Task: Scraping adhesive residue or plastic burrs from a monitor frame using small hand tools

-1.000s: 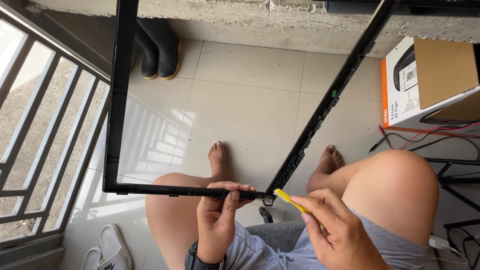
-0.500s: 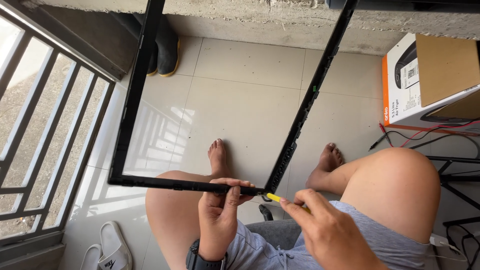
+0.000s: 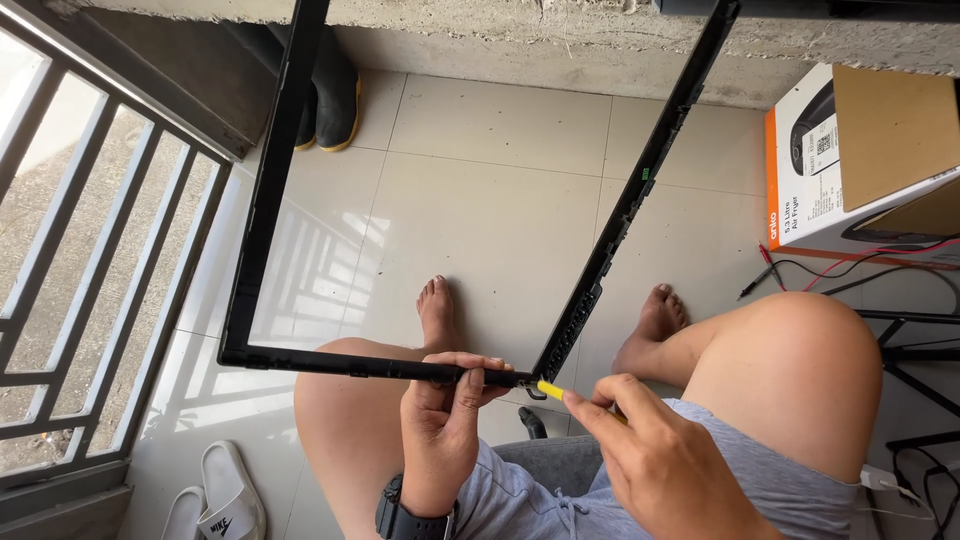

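Black plastic frame (image 3: 262,200), tilted further right than a second ago, spans the frame centre. Left hand (image 3: 440,425) clamps its lower rail; right hand (image 3: 650,460) pinches a yellow-tipped tool (image 3: 551,390), now touching the corner.

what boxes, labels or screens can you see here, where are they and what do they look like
Cardboard appliance box: upper right on the tiled floor, rectangular, white and orange sides with a product picture, brown flap on top.
Label patch: small white rectangle on the box's white face.
No screens visible.
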